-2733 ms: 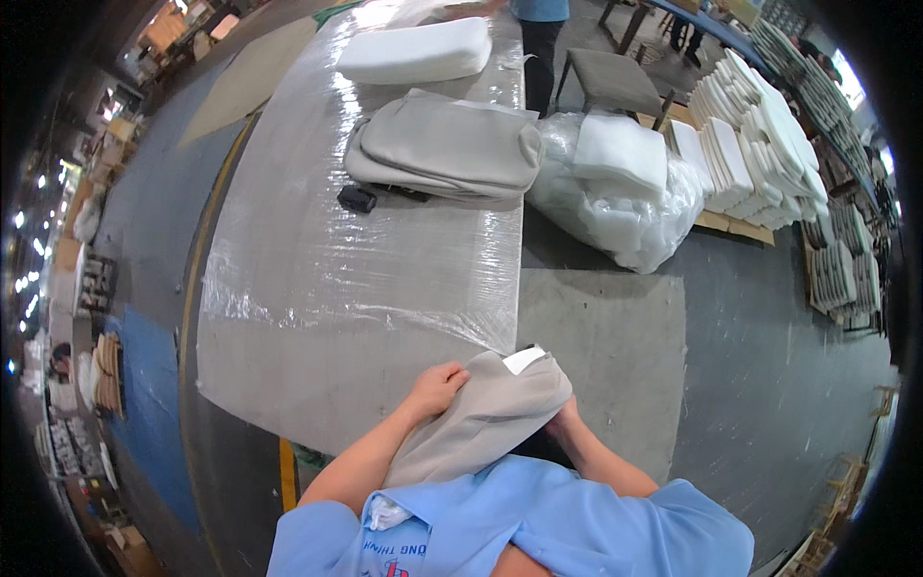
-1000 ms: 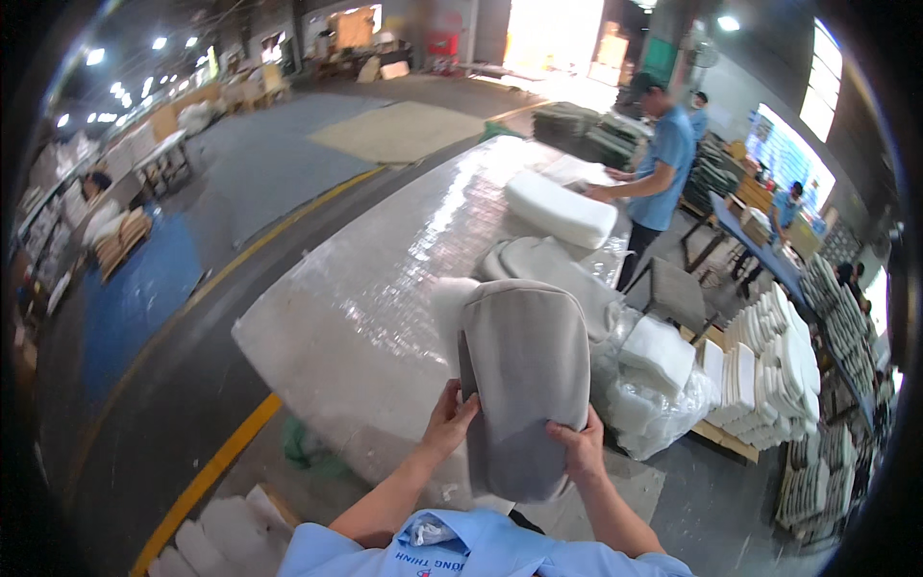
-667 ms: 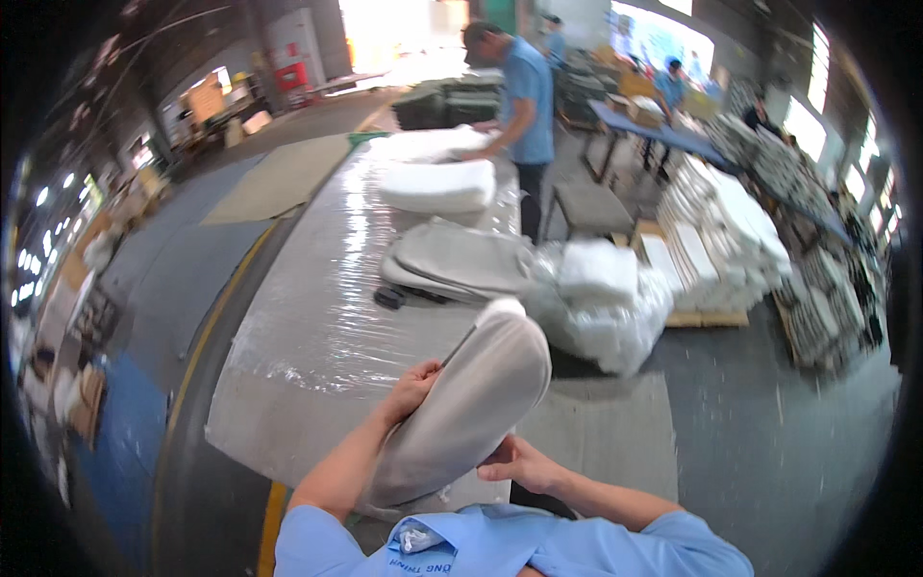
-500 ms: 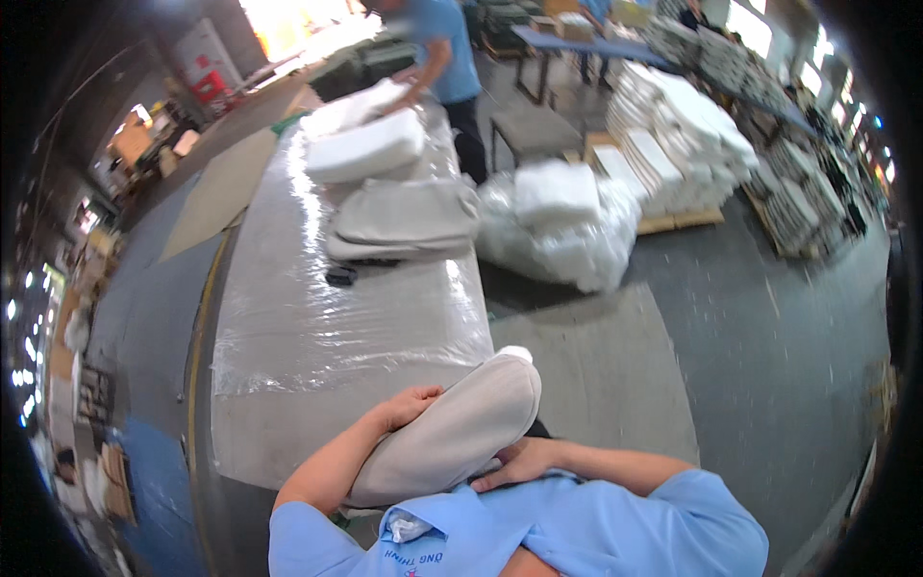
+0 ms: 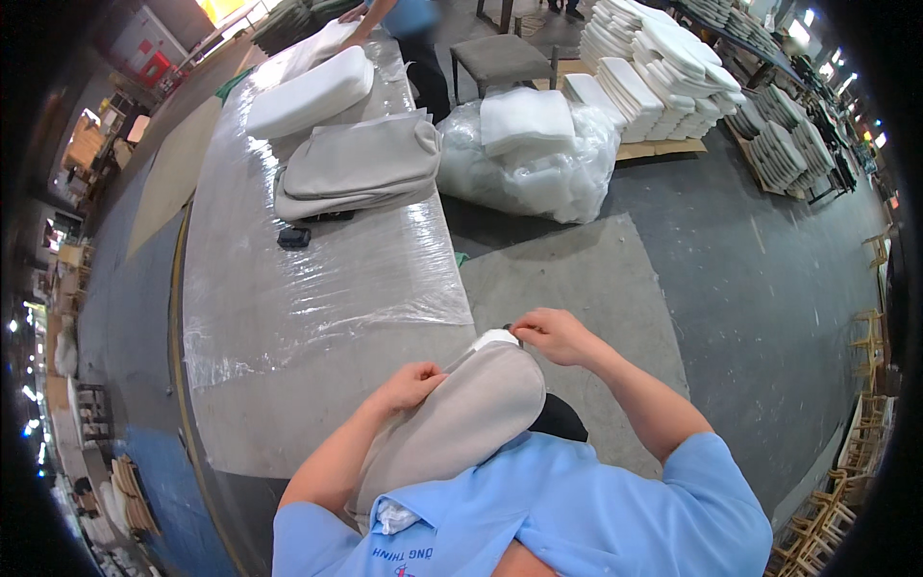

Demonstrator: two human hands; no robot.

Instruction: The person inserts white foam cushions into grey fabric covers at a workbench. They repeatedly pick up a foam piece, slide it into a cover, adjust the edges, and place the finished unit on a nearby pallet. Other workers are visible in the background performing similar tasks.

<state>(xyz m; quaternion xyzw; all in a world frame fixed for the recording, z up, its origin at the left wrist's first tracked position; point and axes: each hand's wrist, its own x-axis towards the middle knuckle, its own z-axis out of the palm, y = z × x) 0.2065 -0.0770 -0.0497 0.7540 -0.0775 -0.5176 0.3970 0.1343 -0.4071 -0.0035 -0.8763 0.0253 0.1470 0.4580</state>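
A grey-beige cushion cover [image 5: 466,413] leans against my body, its rounded end pointing away from me. White padding [image 5: 494,338] shows at the far tip of the cover. My left hand [image 5: 411,387] is closed on the cover's left edge. At the far tip, beside the padding, my right hand [image 5: 553,335] pinches the rim of the cover with its fingertips; a small dark bit shows there, too small to make out.
Ahead stands a plastic-covered table [image 5: 327,288] bearing folded grey covers [image 5: 361,163], a white foam pad [image 5: 312,91] and a small black object [image 5: 294,238]. A person [image 5: 404,19] works at its far end. Right of it lie a plastic bag [image 5: 567,183] and stacked white pads [image 5: 663,67].
My right hand has moved from under the cushion's near right side up to its far tip. My left hand stays at the left edge. The view has tilted down and shifted right.
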